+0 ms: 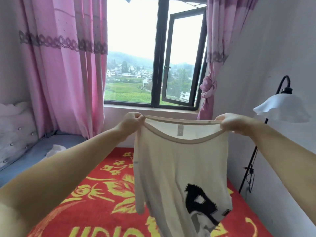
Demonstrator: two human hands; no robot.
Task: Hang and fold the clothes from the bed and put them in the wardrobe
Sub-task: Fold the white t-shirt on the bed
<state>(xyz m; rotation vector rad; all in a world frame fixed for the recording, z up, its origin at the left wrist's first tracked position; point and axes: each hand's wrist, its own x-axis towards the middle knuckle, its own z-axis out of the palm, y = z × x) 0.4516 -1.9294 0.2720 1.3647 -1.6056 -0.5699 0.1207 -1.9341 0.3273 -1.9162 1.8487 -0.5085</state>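
Bedroom with an open dark-framed window at centre back and pink curtains on both sides. At far left, a padded headboard; beside it a blue sheet with a small pale crumpled item lying on it, too blurred to identify. The bed is covered by a red blanket with a yellow floral pattern. At right, a floor lamp with a white shade stands against the wall.

The left hand pinches one end of the neckline of a cream T-shirt; the right hand pinches the other end. Each grip is closed on the neckband, which is stretched taut between them. The shirt hangs free below both hands, above the red blanket, its black letter patch low on the right.

Assessment: the task is at an early or middle stage. This garment is lifted and spread out but not yet folded or hung. No hanger and no wardrobe are in view. Folding or hanging, and transfer to the wardrobe, remain outstanding.
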